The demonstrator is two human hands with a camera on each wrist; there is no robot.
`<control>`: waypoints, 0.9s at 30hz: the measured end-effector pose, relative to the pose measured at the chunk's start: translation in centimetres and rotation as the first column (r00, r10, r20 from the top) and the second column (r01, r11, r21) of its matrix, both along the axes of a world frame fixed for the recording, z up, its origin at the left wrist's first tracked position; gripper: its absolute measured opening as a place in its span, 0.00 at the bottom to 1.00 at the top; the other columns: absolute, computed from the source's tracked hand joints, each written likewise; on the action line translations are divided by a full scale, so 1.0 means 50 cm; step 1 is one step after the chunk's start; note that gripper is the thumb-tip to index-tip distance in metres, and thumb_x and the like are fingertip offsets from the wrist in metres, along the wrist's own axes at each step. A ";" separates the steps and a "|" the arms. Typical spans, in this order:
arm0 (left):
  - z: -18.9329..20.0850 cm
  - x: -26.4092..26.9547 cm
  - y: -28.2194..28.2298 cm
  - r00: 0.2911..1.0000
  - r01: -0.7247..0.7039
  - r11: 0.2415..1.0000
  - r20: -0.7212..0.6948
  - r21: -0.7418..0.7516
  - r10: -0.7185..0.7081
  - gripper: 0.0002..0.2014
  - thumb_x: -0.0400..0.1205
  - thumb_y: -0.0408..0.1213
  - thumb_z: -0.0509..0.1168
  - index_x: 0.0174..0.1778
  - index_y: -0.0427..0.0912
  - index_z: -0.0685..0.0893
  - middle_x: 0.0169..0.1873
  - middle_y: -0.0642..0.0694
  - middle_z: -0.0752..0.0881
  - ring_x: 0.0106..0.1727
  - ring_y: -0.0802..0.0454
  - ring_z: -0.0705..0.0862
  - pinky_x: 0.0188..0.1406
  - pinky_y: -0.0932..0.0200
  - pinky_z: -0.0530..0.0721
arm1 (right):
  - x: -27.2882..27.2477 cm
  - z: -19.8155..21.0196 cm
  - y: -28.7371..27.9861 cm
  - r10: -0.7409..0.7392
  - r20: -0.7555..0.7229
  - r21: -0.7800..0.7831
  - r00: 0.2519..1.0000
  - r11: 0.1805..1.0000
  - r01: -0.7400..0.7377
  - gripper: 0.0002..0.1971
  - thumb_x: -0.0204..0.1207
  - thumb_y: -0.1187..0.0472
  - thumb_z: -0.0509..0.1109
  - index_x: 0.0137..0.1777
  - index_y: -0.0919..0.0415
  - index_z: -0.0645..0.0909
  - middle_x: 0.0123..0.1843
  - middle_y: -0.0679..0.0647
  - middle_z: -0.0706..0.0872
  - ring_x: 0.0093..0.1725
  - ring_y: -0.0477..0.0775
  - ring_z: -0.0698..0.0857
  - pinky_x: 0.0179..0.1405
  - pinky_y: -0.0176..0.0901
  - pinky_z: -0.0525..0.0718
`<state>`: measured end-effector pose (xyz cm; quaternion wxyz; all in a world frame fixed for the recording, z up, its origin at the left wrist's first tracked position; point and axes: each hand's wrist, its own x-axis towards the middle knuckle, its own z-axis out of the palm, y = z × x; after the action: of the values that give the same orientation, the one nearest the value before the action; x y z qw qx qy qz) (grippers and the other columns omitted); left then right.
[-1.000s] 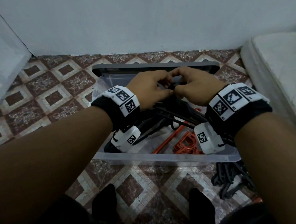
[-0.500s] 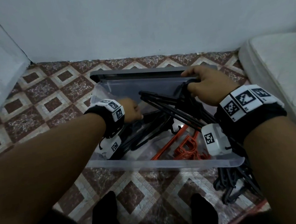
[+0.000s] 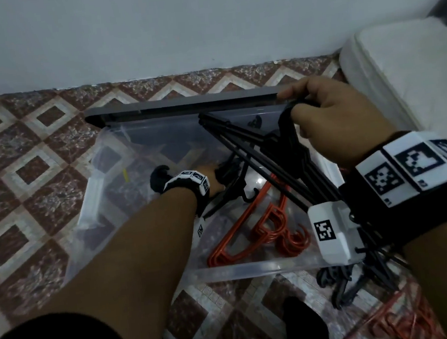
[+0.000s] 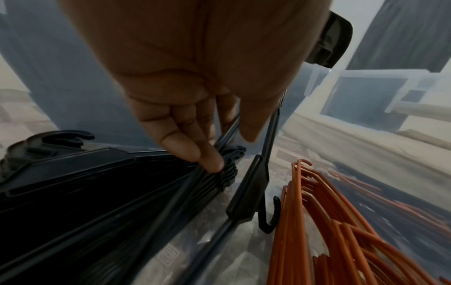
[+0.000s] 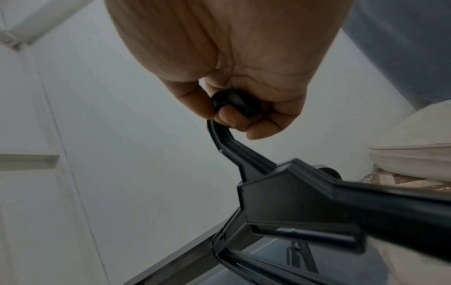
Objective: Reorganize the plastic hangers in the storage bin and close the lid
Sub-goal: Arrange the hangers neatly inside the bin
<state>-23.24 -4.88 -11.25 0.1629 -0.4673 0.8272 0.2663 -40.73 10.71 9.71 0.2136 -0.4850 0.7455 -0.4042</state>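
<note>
A clear plastic storage bin stands open on the tiled floor, with its grey lid behind it. My right hand grips the hooks of a bundle of black hangers, held tilted over the bin's right side. My left hand reaches down inside the bin. Its straight fingertips touch a second stack of black hangers. A pile of orange hangers lies on the bin floor near the front.
More black hangers and orange hangers lie on the floor by the bin's front right corner. A white mattress borders the right. White walls close the back and left. My feet are just before the bin.
The hands have parted. My right hand has carried the black hanger bundle up and to the right; my left hand has dropped into the bin onto the other black stack.
</note>
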 end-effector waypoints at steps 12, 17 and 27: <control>0.075 0.008 0.057 0.992 0.121 0.986 -0.013 -0.115 -0.123 0.17 0.87 0.47 0.58 0.57 0.35 0.81 0.58 0.37 0.84 0.57 0.39 0.83 0.53 0.56 0.77 | 0.010 0.050 0.007 -0.127 0.226 -0.243 0.966 0.953 0.182 0.17 0.68 0.63 0.57 0.46 0.49 0.86 0.24 0.42 0.80 0.21 0.42 0.73 0.17 0.30 0.68; 0.177 0.077 0.063 0.998 0.050 0.991 -0.023 -0.121 -0.054 0.12 0.86 0.46 0.60 0.44 0.41 0.78 0.47 0.42 0.87 0.45 0.44 0.89 0.46 0.57 0.82 | 0.004 0.076 0.025 -0.135 0.249 -0.273 0.959 0.940 0.203 0.17 0.68 0.63 0.57 0.46 0.47 0.85 0.24 0.42 0.80 0.22 0.41 0.74 0.19 0.30 0.70; 0.265 0.240 0.076 0.972 -0.182 0.969 -0.178 -0.164 0.153 0.16 0.86 0.43 0.62 0.31 0.49 0.76 0.29 0.51 0.87 0.32 0.54 0.89 0.37 0.59 0.85 | 0.001 0.135 0.057 -0.066 0.445 -0.475 0.893 0.828 0.298 0.21 0.59 0.69 0.58 0.42 0.50 0.88 0.24 0.46 0.77 0.22 0.48 0.71 0.19 0.32 0.70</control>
<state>-11.24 -1.06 2.00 0.0282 -0.5248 0.8158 0.2413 -40.66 13.56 16.47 0.1817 -0.3539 0.5863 -0.7057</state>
